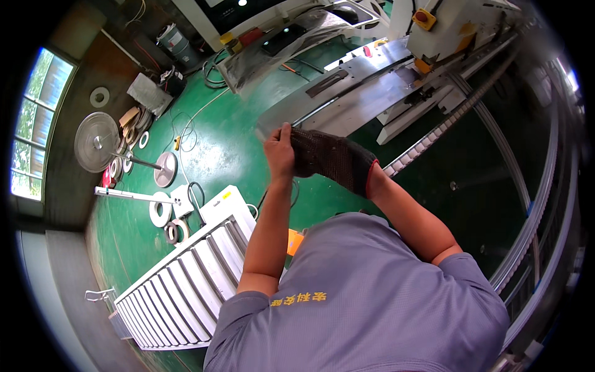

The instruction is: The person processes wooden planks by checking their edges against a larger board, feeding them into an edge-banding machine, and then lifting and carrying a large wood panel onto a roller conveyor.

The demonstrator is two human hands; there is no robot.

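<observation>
A black knit work glove [338, 160] with a red cuff edge covers my right hand [319, 156]. The cuff ends at my right wrist. Bare and closed, my left hand [280, 154] pinches the glove's finger end, its thumb pointing up. Fabric hides the fingers of my right hand, so their pose does not show. Both hands are raised in front of my grey shirt, over the near end of a flat metal machine table [279, 118].
A white roller conveyor [186, 273] runs to the lower left. Beyond it stand a reel stand [165, 168] and several tape rolls [160, 209] on the green floor. A white machine head [434, 37] with a red button rises at upper right, near metal rails [434, 133].
</observation>
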